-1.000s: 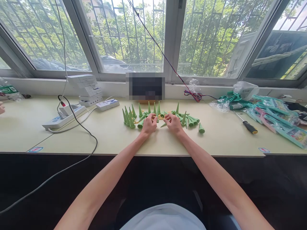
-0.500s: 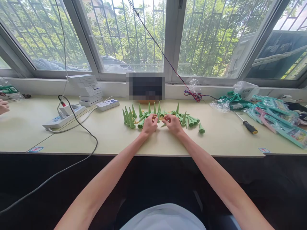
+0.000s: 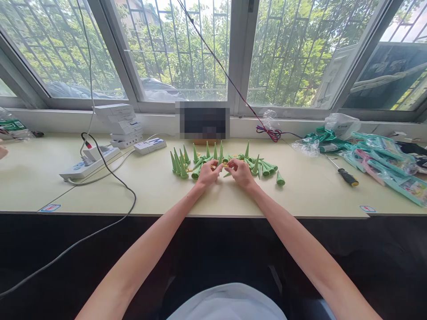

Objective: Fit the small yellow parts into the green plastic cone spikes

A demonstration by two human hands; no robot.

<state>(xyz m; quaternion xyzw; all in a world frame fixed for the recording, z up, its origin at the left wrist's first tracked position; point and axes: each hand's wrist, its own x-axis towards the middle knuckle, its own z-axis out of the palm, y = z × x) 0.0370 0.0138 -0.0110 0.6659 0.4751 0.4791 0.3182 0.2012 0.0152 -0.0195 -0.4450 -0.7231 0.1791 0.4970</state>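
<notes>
Close together at the middle of the table, my left hand (image 3: 208,173) and my right hand (image 3: 240,172) meet at the fingertips. Both are closed in a pinch on a small yellow piece (image 3: 225,165), whose exact kind is too small to make out. Around them are several green cones (image 3: 183,170); those on the left mostly stand upright with points up. To the right more lie on their sides, one cone (image 3: 280,179) apart from the rest. An upright green cone (image 3: 220,154) shows just beyond my left fingertips. Small yellow bits lie among the cones, partly hidden by my hands.
A power strip (image 3: 90,162) with cables and stacked white boxes (image 3: 118,125) occupy the left. On the right lie a screwdriver (image 3: 348,176) and bagged teal items (image 3: 393,164). A blurred-out dark object (image 3: 204,122) stands behind the cones. Another person's hand (image 3: 2,151) shows at far left.
My fingertips have come closer together around the yellow piece, which showed as a thin strip between them before. The other person's hand at far left has drawn back leftward.
</notes>
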